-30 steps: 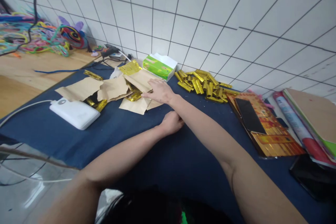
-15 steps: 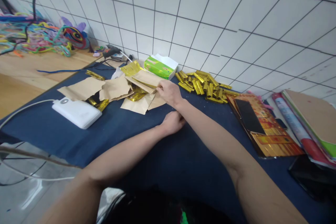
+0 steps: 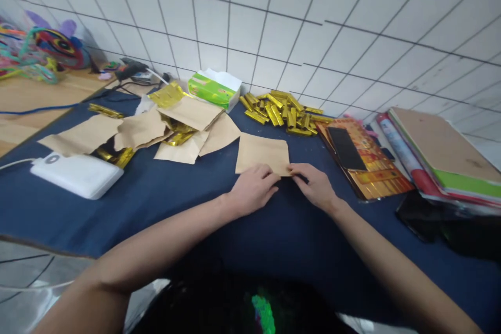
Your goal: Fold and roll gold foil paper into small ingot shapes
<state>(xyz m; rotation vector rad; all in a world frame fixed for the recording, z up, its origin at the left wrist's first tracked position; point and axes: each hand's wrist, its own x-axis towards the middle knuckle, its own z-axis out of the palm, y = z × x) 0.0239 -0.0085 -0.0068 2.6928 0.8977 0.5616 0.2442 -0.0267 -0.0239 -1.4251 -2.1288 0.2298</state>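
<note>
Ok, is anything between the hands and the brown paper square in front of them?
Nothing visible: the left hand and right hand both reach the near edge of the kraft paper square directly, on the blue cloth.

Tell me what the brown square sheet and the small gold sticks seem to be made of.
The brown square sheet looks like matte kraft paper, dull and softly creased. The small gold sticks look like shiny metallic foil, from their bright glints; their inside is hidden.
</note>
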